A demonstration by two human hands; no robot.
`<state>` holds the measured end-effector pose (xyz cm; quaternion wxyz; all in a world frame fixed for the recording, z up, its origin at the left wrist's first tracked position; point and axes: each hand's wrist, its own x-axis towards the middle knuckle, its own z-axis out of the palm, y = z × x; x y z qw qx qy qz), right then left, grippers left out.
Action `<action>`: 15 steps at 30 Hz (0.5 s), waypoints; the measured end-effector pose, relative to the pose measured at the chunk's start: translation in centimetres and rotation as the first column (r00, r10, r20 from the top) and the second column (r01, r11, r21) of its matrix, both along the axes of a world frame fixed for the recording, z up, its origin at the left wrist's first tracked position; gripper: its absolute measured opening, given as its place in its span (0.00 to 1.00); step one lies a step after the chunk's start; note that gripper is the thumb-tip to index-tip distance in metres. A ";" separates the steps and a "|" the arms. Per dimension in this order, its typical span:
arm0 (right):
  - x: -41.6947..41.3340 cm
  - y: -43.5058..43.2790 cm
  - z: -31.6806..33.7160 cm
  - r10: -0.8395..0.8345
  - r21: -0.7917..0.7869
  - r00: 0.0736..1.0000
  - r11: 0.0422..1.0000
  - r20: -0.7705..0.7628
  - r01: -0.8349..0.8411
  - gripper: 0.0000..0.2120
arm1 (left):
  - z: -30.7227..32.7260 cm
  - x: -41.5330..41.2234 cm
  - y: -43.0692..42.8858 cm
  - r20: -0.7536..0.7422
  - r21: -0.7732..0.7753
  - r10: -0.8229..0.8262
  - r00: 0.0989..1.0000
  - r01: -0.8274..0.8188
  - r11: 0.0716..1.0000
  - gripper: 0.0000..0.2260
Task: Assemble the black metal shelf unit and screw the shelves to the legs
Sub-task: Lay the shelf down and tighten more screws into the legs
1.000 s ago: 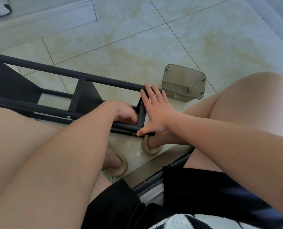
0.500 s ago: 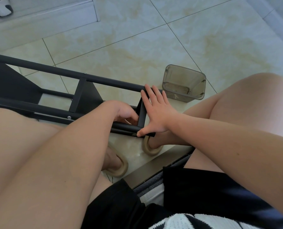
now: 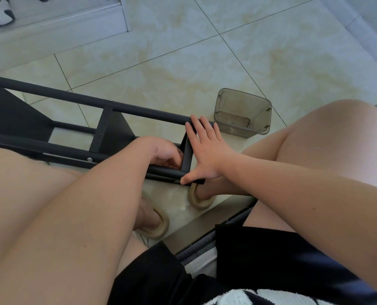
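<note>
Little has changed in a second: the right hand keeps its fingers straight and flat against the end shelf, thumb on the near leg. At its 9 o'clock, the left hand curls inside the shelf unit; whether it grips anything cannot be told. The unit lies sideways on the floor, a bin at 2 o'clock.

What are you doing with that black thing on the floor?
A seated person is putting together a black metal shelf unit that lies on its side on the tiled floor. The right hand presses flat against the end shelf. The left hand is curled inside the frame beside that shelf; what it holds is hidden. A clear plastic box stands nearby.
</note>
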<state>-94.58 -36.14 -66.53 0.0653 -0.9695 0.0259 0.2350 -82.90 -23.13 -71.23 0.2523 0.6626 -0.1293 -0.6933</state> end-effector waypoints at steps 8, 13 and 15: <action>0.0 0.0 -0.2 -0.002 -0.003 1.000 1.000 0.007 0.002 0.72 | 0.3 -0.2 0.1 0.049 0.027 0.037 0.998 -0.038 0.999 0.06; 0.0 0.0 -0.3 -0.002 -0.008 1.000 1.000 0.007 0.002 0.72 | 1.0 -0.3 -0.1 0.056 0.053 -0.069 0.996 0.066 0.996 0.05; 0.0 0.0 -0.2 0.000 -0.010 1.000 1.000 0.007 0.000 0.72 | 1.1 -0.3 -0.2 0.053 0.055 -0.064 0.997 0.061 0.997 0.07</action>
